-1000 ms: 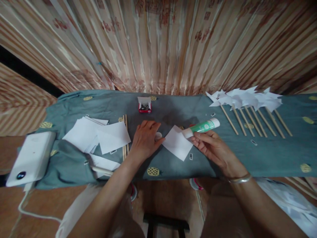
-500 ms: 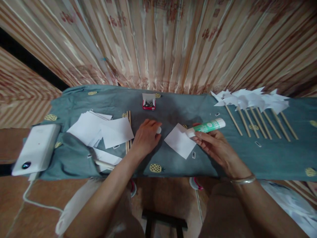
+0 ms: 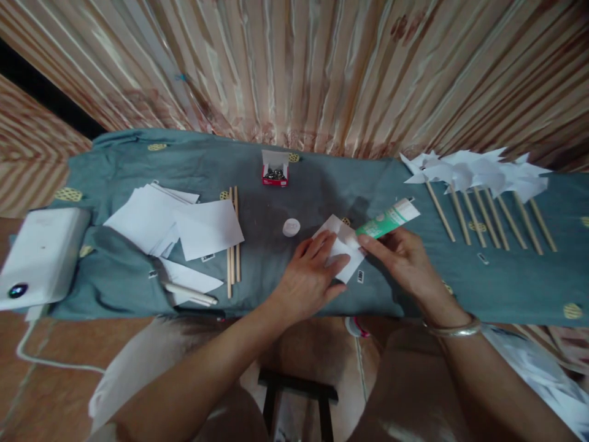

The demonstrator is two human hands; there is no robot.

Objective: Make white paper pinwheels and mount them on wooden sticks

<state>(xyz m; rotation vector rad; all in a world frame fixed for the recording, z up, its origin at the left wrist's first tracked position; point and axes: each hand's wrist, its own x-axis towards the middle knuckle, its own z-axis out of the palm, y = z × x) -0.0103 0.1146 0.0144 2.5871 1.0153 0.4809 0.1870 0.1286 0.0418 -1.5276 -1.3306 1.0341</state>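
Note:
My left hand (image 3: 313,273) lies on a square of white paper (image 3: 352,261) with its fingers spread, pressing it against the cloth. In my right hand (image 3: 402,258) is a green and white glue stick (image 3: 389,219), tilted so that its lower end meets the paper's right part. Its round white cap (image 3: 291,228) sits apart on the cloth, left of the paper. The exact contact between glue and paper is partly hidden by the fingers.
A red box of small metal pins (image 3: 275,174) stands at the back. White sheets (image 3: 207,227), wooden sticks (image 3: 234,245) and a white power bank (image 3: 43,255) lie left. Paper pinwheels (image 3: 483,172) on sticks are lined up right.
My left hand has let go of the cap, leaving it on the cloth, and moved right onto the paper. My right hand keeps the glue stick at the paper, now tilted more steeply.

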